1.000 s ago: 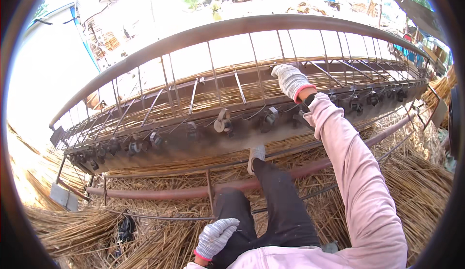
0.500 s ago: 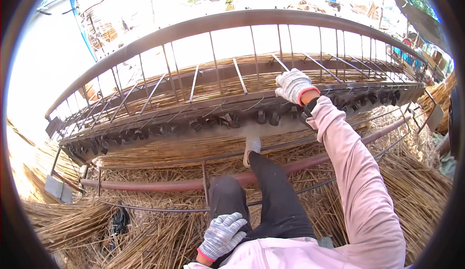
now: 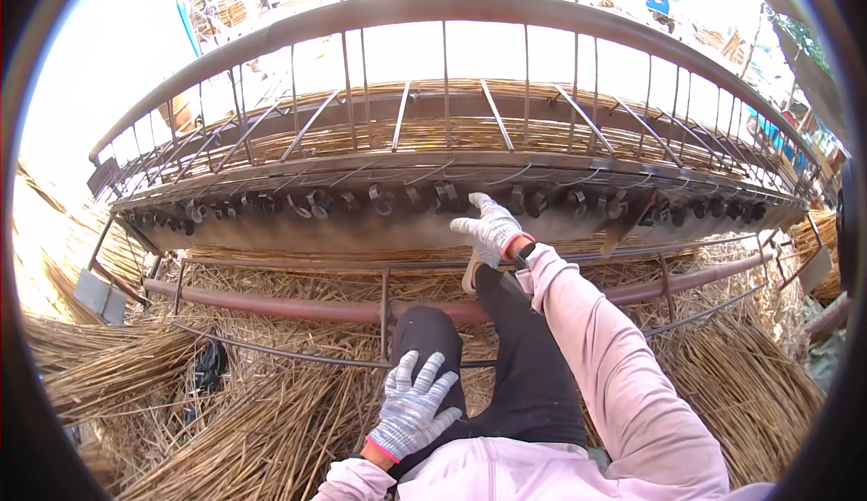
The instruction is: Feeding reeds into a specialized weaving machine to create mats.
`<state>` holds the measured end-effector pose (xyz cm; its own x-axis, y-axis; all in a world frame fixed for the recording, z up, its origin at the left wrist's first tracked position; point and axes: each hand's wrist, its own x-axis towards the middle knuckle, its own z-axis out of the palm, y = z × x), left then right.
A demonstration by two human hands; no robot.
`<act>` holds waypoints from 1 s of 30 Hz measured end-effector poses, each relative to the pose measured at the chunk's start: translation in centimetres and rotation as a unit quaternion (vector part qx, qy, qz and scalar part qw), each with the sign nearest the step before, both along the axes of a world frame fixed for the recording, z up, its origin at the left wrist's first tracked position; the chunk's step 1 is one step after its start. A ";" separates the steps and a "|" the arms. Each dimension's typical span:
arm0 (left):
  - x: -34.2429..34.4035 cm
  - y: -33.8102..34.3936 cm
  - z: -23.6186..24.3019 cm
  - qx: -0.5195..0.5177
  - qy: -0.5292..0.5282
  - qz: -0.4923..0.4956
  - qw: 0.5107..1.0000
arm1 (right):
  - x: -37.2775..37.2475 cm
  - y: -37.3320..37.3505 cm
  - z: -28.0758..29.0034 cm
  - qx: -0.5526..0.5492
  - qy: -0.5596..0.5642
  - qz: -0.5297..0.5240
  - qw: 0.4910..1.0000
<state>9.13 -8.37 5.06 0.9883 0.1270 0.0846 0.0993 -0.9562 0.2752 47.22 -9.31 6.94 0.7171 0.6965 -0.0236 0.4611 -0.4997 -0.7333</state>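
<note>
Our right hand (image 3: 489, 227), fingers together, steadies on the machine bar (image 3: 361, 230) at twelve o'clock; left hand (image 3: 414, 406), fingers apart, braces our knee (image 3: 424, 329).

Single view: head-worn fisheye camera, facing forward and down. Long metal frame (image 3: 452, 203) arcs close across 12 o'clock; own legs and both gloved hands near, at 6 o'clock; straw (image 3: 262, 420) underfoot. Straight edges bow toward the rim.
</note>
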 end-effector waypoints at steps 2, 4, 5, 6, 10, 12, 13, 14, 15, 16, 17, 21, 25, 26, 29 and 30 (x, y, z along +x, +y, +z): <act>0.0 0.3 -0.3 -0.004 -0.008 0.002 1.000 | 1.2 2.7 -1.4 0.056 0.030 -0.055 0.996; 0.2 0.4 -0.4 -0.008 -0.013 0.007 1.000 | 2.1 4.5 -2.2 0.079 0.037 -0.059 0.994; 0.3 0.5 -0.4 -0.006 -0.021 0.007 1.000 | 2.5 5.3 -2.4 0.078 0.043 -0.075 0.993; 0.4 0.5 -0.3 -0.003 -0.019 0.008 1.000 | 2.5 6.0 -2.6 0.065 0.056 -0.069 0.994; 0.9 0.5 0.4 -0.025 0.005 0.006 1.000 | 2.5 7.4 -3.2 0.069 0.094 -0.071 0.991; 1.1 0.3 0.8 -0.007 -0.036 0.001 0.999 | 2.2 8.0 -3.6 0.019 0.043 -0.111 0.993; 0.9 -0.1 1.2 0.021 -0.058 -0.008 0.998 | 2.0 8.3 -3.8 -0.008 0.019 -0.136 0.991; 1.4 0.0 1.2 -0.069 0.012 0.010 0.997 | 2.3 8.5 -3.9 -0.018 0.032 -0.108 0.993; 1.4 -0.4 1.4 -0.047 -0.004 0.007 0.999 | 2.3 8.8 -4.1 -0.015 0.011 -0.103 0.995; 1.5 -0.4 1.5 -0.045 -0.006 0.006 0.999 | 2.5 8.9 -4.2 -0.014 0.011 -0.106 0.994; 1.5 -0.6 1.6 -0.042 -0.007 0.005 0.999 | 2.6 9.1 -4.4 -0.028 0.013 -0.122 0.992; 1.7 -0.9 1.7 -0.030 0.004 0.009 0.999 | 2.5 8.8 -5.1 -0.045 -0.064 -0.107 0.991; 1.9 -1.1 1.9 -0.043 0.007 0.017 0.999 | 1.4 7.0 -5.5 -0.024 -0.107 -0.080 0.991; 2.0 -1.1 2.0 -0.049 -0.003 0.017 0.999 | 1.0 6.4 -5.4 0.022 -0.128 -0.074 0.989; 2.1 -1.3 2.4 -0.059 -0.005 0.021 0.998 | 0.2 4.8 -4.3 0.069 -0.167 -0.056 0.982; 2.1 -1.3 2.5 -0.063 0.003 0.022 0.998 | 0.0 4.3 -3.7 0.092 -0.174 -0.043 0.980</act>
<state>11.18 -9.70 7.56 0.9819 0.1796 0.0603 0.1422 -0.9091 0.3916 47.20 -5.06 3.21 0.7164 0.6021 0.3523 0.6602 -0.4220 -0.6213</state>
